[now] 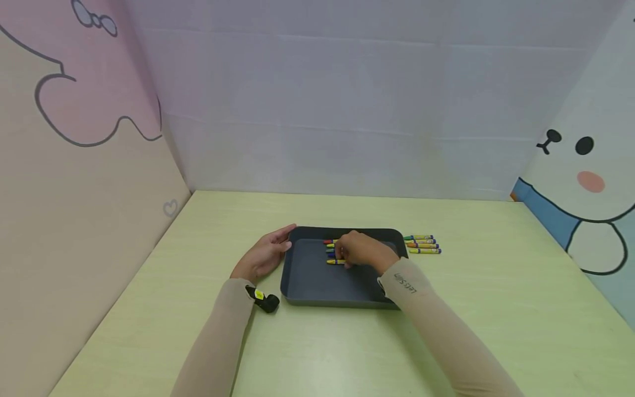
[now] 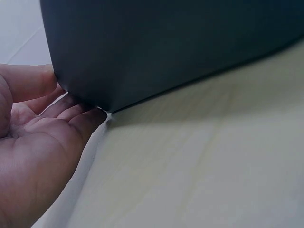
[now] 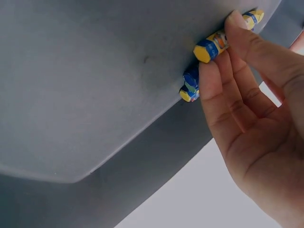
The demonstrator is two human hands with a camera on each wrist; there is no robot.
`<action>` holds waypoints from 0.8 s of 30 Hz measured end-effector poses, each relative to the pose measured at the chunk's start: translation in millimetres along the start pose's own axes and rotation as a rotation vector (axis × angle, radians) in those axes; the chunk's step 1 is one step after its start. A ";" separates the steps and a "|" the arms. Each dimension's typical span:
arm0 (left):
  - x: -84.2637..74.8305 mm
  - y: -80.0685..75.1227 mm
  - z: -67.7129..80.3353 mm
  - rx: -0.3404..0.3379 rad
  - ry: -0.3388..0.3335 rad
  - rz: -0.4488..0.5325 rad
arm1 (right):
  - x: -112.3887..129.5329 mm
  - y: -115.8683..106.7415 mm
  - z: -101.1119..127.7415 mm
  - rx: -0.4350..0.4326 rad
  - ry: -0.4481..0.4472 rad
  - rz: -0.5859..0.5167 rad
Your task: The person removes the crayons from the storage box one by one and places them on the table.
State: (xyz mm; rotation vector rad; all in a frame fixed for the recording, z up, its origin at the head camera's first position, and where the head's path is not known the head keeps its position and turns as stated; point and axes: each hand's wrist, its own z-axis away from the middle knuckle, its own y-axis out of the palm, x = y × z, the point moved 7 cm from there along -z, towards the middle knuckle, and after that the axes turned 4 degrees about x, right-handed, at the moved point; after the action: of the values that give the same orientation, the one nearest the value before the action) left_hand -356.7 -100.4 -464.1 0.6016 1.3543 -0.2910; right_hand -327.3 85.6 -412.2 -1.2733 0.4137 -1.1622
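Note:
A dark grey tray [image 1: 317,286] lies on the table. At its left side is my left hand [image 1: 265,253], thumb against the tray wall and fingers curled at the bottom edge, as the left wrist view shows. Over the tray's middle, my right hand [image 1: 362,251] pinches a yellow crayon [image 3: 213,45] between thumb and fingers, its yellow tip [image 1: 332,262] pointing left. Several crayons lie in a column behind it, among them a red crayon [image 1: 329,241] and a blue crayon [image 1: 330,255]. The right hand hides most of their length.
Right of the tray, several more crayons lie side by side on the table [image 1: 337,353], including a green crayon [image 1: 419,237], an orange crayon [image 1: 423,246] and a yellow crayon [image 1: 425,251]. A pale cloth wall [image 1: 347,116] stands behind, with printed panels at both sides.

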 end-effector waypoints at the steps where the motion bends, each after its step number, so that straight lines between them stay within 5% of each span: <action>1: 0.0 -0.1 -0.1 0.000 0.000 -0.001 | 0.4 0.0 0.1 0.000 -0.002 0.004; 24: -0.2 -0.1 1.5 0.011 0.002 0.015 | -1.0 -6.9 15.3 -0.056 -0.201 -0.046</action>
State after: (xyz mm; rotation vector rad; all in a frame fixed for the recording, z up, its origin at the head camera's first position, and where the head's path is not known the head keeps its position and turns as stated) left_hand -355.5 -101.4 -463.8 0.6209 1.3505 -0.2859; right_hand -318.6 95.4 -401.6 -1.4399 0.2710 -1.0546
